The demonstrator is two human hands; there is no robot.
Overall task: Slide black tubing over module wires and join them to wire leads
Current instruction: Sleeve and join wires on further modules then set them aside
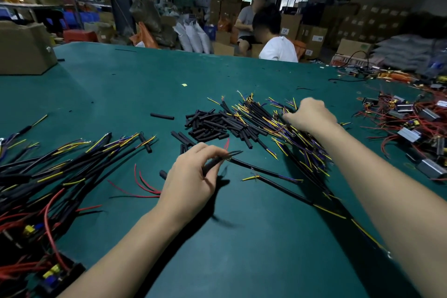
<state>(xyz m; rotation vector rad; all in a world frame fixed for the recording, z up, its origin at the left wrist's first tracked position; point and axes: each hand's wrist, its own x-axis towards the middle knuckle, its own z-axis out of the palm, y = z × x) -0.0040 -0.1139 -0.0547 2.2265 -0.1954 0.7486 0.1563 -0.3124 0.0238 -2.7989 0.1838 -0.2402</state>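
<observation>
On the green table [242, 237], the left hand [191, 181] has its grip pinched on a short black tube [214, 163]. The right hand [309, 115], far right, reaches curled into the pile of black-sheathed yellow-and-purple wire leads [261, 118]; whether it holds any cannot be told.

Left hand [193, 176], fingers curled, pinches a black tubed wire [217, 161]; right hand [310, 113], arm extended beyond it, has fingers curled downward.

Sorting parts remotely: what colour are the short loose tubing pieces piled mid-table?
Black, all of them; the tubing pile shows best in the head view.
</observation>
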